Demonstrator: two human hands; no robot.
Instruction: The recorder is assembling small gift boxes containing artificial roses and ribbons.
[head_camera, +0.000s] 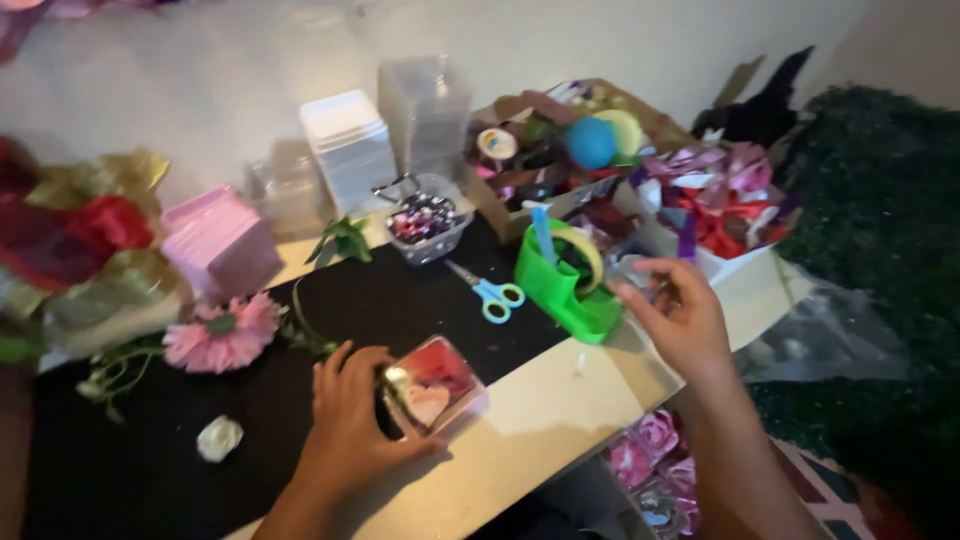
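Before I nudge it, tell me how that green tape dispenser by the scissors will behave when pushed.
The green tape dispenser looks like rigid plastic on a broad flat base, so it should probably slide rather than tip. It seems light for its size, likely skidding easily on the smooth pale tabletop. The right hand is beside it, apparently drawing tape, which might tug it sideways.

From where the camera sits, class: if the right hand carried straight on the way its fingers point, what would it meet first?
The right hand points up-left at the green tape dispenser, so it would probably meet that dispenser first. Its fingertips look almost on it already, though depth is unclear.
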